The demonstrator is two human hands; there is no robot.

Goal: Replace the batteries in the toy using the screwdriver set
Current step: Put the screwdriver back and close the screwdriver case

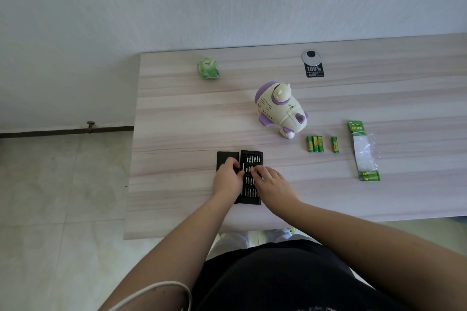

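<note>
Both hands are on the open black screwdriver set (251,159), low centre of frame on the table (177,113). Left hand (227,177) has fingers curled over the lid edge by the silver driver handle (243,168); whether it grips, can't tell. Right hand (271,184) has fingertips resting among the bits, fingers relaxed. Toy (279,108) stands upper right of the set, four loose batteries (315,144) right of it, battery pack (364,151) at the far right.

"100%" on black label (314,70) — "GP" on battery pack (357,128).
</note>
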